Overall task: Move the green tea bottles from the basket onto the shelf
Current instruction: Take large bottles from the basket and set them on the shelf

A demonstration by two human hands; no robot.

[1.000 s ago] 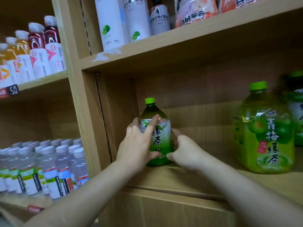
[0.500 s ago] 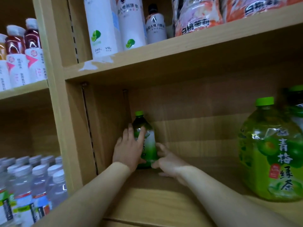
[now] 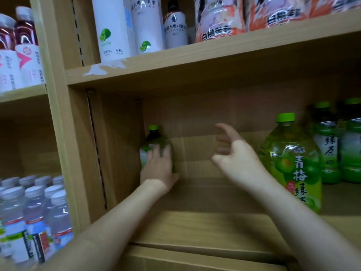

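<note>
A dark green tea bottle (image 3: 154, 140) with a green cap stands upright in the back left corner of the wooden shelf (image 3: 195, 227). My left hand (image 3: 159, 169) is wrapped around its lower body. My right hand (image 3: 237, 159) hovers over the middle of the shelf, off the bottle, fingers spread and empty. More green tea bottles (image 3: 330, 149) stand at the back right. The basket is out of view.
A large light green plum tea bottle (image 3: 293, 165) stands at the right front of the shelf, close to my right forearm. White bottles (image 3: 127, 26) and orange packs sit on the shelf above. Water bottles (image 3: 33, 218) fill the left bay.
The bottle has been pushed from the shelf front back into the left corner. My right hand has let go of it and pulled away to the right.
</note>
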